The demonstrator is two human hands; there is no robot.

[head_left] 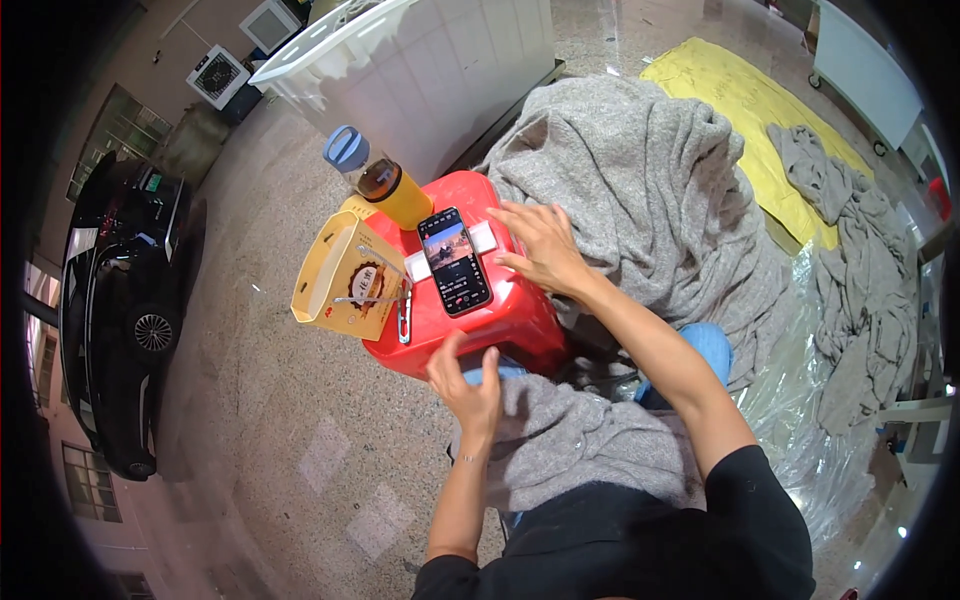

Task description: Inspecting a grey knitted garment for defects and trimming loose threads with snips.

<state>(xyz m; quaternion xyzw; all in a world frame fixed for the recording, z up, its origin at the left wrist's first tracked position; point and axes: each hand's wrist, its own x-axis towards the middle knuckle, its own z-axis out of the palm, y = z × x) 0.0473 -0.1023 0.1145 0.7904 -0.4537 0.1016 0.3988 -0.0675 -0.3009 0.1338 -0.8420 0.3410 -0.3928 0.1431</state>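
The right hand (545, 245) lies flat with fingers spread on the red plastic stool (500, 320), touching the grey knit cloth (640, 190) heaped at its 2 o'clock. A smartphone (455, 262) with a lit screen lies just at the hand's 9 o'clock. The left hand (468, 385) hangs open, fingers apart, gripping nothing, at the stool's 6 o'clock edge. A tan carton (345, 283) with a round brown label stands at the phone's 9 o'clock, a yellow cup (397, 192) at 11.
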